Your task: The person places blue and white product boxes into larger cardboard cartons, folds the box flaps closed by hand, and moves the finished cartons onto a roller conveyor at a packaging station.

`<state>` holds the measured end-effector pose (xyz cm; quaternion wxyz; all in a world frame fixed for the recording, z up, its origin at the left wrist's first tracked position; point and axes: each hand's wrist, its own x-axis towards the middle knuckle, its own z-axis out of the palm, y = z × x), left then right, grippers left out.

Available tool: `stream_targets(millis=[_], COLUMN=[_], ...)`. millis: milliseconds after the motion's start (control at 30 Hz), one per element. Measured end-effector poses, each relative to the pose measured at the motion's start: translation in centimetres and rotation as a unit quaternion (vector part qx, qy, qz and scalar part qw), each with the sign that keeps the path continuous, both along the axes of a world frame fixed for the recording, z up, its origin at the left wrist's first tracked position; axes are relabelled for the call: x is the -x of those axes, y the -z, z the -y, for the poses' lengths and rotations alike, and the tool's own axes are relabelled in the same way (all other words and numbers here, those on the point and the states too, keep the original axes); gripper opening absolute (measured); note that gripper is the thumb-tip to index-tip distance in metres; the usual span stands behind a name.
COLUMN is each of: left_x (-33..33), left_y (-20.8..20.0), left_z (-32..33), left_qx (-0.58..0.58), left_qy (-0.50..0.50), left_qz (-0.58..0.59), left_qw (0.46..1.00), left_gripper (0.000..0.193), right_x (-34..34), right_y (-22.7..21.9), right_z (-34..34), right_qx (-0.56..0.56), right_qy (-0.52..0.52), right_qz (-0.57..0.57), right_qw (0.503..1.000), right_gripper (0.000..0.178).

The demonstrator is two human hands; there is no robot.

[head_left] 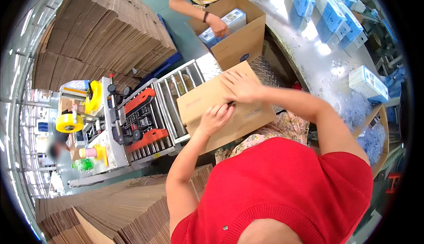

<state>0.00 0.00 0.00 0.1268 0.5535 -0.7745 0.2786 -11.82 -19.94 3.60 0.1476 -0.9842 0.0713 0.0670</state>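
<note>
A brown cardboard carton (198,100) lies in front of me, its long top flaps folded inward to a middle seam. My right hand (242,87) rests flat on the far flap, fingers spread. Beside it, my left hand (215,118) touches the near flap, with slightly bent fingers apart and tips at the seam. A small dark gap shows between the flaps near those fingertips. Neither hand visibly holds a loose thing. The carton sits at the end of a roller conveyor (179,82), beside a patterned metal plate (265,69).
Across from me, a person's hand (217,25) reaches into an open carton (243,45) holding blue-and-white boxes. A carton-taping machine (143,120) stands left. Flat cardboard stacks (101,36) rise behind it. More blue-and-white boxes (369,84) stand on the metal table (300,54) at right.
</note>
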Motion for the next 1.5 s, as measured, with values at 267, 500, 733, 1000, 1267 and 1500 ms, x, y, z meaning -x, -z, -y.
stream_targets(millis=[267, 500, 733, 1000, 1267, 1500], left_x=[-8.7, -0.7, -8.0, 1.8, -0.6, -11.2], left_y=[5.9, 24.5, 3.7, -11.4, -5.3, 7.9], left_z=[-0.3, -7.7, -14.1, -2.1, -1.2, -11.7], left_qx=[0.088, -0.328, -0.1, -0.238, -0.209, -0.11], left_qy=[-0.258, -0.394, -0.14, -0.105, -0.503, -0.323], left_qz=[-0.676, -0.842, -0.903, -0.764, -0.303, -0.788], left_qw=[0.684, 0.167, 0.393, 0.591, 0.782, 0.513], left_gripper=[0.022, 0.068, 0.053, 0.053, 0.09, 0.042], right_x=[10.3, 17.1, 15.2, 14.4, 5.4, 8.7], right_y=[5.6, 10.1, 9.0, 5.1, -0.6, 7.7], right_z=[10.2, 16.6, 15.2, 13.0, 4.2, 8.7], right_qx=[0.084, -0.154, -0.571, -0.607, -0.121, -0.007], right_qy=[0.296, 0.551, 0.552, 0.467, 0.342, 0.396], right_qz=[0.168, 0.143, 0.126, 0.039, -0.055, -0.17], right_qw=[0.937, 0.807, 0.595, 0.641, 0.93, 0.902], right_gripper=[0.06, 0.071, 0.062, 0.092, 0.09, 0.101])
